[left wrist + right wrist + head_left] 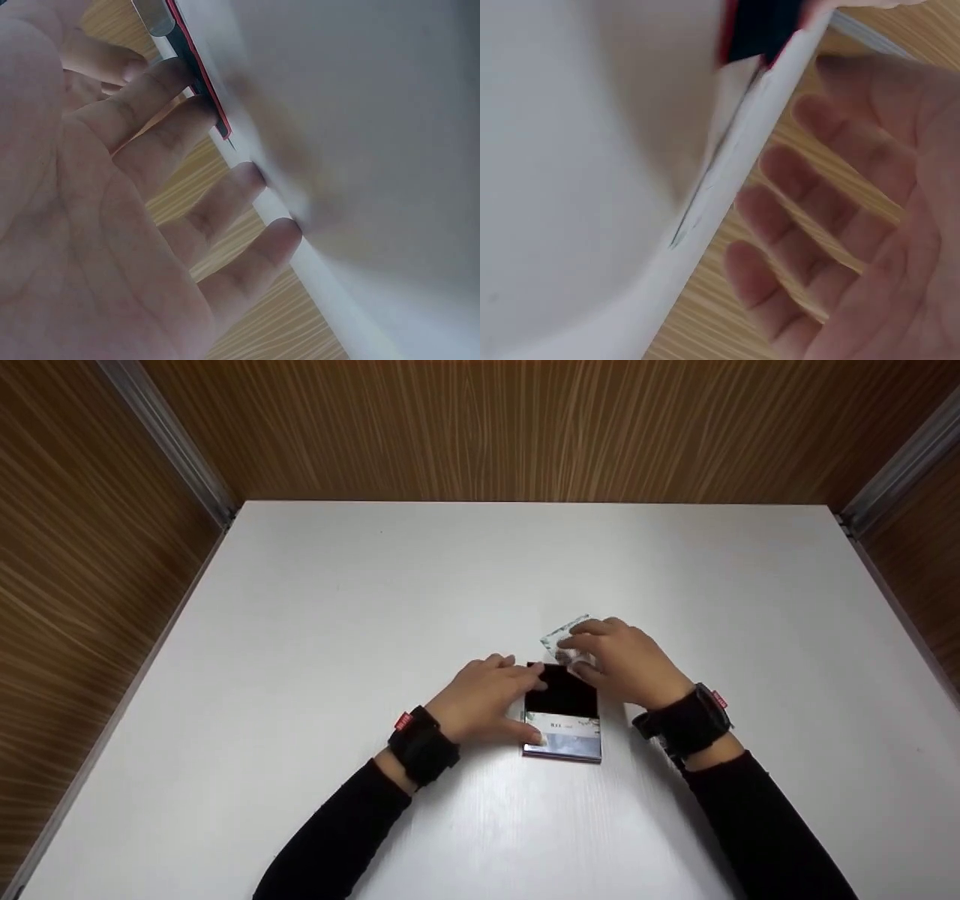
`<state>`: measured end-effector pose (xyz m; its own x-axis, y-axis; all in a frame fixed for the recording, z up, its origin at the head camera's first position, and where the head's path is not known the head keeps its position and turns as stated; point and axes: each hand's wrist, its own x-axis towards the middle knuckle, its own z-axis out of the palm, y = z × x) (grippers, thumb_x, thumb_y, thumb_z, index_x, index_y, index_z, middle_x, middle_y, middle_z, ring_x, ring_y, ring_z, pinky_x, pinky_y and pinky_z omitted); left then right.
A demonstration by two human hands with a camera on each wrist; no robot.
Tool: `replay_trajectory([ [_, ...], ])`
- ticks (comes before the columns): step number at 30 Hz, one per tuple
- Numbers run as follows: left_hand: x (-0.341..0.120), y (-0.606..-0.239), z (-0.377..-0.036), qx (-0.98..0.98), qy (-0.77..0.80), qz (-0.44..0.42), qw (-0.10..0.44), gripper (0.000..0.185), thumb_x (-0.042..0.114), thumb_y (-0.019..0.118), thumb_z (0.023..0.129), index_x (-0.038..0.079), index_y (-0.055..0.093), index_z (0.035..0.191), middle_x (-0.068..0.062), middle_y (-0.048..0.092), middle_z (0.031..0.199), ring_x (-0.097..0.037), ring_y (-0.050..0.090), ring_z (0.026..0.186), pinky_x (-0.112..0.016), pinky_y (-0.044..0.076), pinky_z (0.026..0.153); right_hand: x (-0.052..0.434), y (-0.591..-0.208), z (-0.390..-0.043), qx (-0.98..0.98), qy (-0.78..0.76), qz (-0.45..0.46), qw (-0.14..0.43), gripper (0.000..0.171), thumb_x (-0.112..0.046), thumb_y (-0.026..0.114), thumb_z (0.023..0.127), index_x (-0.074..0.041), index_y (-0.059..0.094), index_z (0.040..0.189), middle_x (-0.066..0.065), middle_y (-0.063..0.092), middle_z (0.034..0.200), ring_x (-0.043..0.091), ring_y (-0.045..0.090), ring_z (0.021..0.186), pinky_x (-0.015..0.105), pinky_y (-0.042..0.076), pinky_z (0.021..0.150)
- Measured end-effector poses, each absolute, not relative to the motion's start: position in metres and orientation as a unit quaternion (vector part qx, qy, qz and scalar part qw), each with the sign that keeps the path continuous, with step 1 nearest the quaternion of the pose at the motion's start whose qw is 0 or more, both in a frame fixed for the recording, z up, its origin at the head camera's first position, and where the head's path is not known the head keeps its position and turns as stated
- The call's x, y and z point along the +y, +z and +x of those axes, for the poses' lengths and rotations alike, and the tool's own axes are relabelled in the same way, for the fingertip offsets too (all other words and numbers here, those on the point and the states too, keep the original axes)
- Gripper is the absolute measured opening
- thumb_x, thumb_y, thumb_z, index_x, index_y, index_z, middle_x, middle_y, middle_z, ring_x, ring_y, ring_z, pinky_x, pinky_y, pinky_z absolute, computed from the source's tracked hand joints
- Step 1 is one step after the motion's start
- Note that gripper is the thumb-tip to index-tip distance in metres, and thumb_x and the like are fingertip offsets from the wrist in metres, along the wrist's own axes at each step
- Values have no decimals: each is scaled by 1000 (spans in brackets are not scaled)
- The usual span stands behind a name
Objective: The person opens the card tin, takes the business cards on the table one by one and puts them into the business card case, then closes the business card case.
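A flat black case (pixel 562 690) with a thin red edge lies on the white table. A printed panel (pixel 574 725) with small dark lettering and leaf patterns covers its near part. My left hand (pixel 484 697) rests along its left side, thumb on the printed panel and some fingertips touching the far end. In the left wrist view, two other fingertips rest on the table. Beyond the case lies a pale card (pixel 556 639) with a green leaf pattern, partly hidden under my right hand (pixel 622 660). The right wrist view shows those fingers loosely bent and apart from the card.
The white table (pixel 337 607) is bounded by wood-grain panels (pixel 480 427) at the back and sides. Metal strips (pixel 169 435) run up the corners. Both wrists wear black bands (pixel 424 746) with red tags.
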<state>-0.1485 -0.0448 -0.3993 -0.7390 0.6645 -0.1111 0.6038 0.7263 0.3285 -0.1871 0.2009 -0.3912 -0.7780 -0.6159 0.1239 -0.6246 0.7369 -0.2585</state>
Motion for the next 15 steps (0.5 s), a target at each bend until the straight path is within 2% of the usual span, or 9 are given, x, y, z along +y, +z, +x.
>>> replay_trajectory([
  [2, -45, -399, -148, 923, 136, 343, 111, 80, 66, 70, 80, 25, 52, 146, 4, 40, 157, -28, 34, 145, -48, 33, 113, 203, -394, -189, -936, 126, 328, 6, 35, -16, 67, 93, -14, 68, 128, 15, 62, 135, 39, 58, 120, 57, 48, 96],
  [4, -45, -399, -148, 923, 136, 341, 111, 79, 66, 70, 80, 25, 52, 146, 4, 40, 158, -28, 34, 145, -48, 32, 113, 206, -394, -190, -942, 112, 316, -8, 37, -15, 65, 94, -16, 67, 131, 16, 59, 138, 43, 56, 122, 61, 47, 96],
  [9, -45, -399, -149, 925, 128, 342, 108, 80, 65, 71, 80, 25, 52, 146, 4, 42, 156, -27, 36, 144, -47, 34, 112, 214, -393, -193, -955, 112, 276, -6, 41, -15, 73, 87, -17, 70, 128, 13, 64, 119, 36, 56, 105, 52, 48, 85],
  [11, -45, -399, -149, 925, 126, 342, 108, 81, 65, 71, 80, 25, 51, 147, 4, 43, 156, -28, 36, 143, -47, 35, 112, 219, -391, -195, -957, 121, 262, -2, 48, -16, 78, 83, -17, 68, 129, 12, 63, 117, 34, 54, 105, 51, 47, 85],
  [15, -45, -399, -149, 925, 127, 340, 111, 81, 65, 71, 80, 26, 50, 147, 4, 43, 156, -28, 36, 144, -47, 34, 112, 230, -389, -200, -962, 127, 242, -14, 67, -18, 83, 79, -14, 58, 141, 18, 55, 137, 43, 51, 120, 60, 45, 93],
])
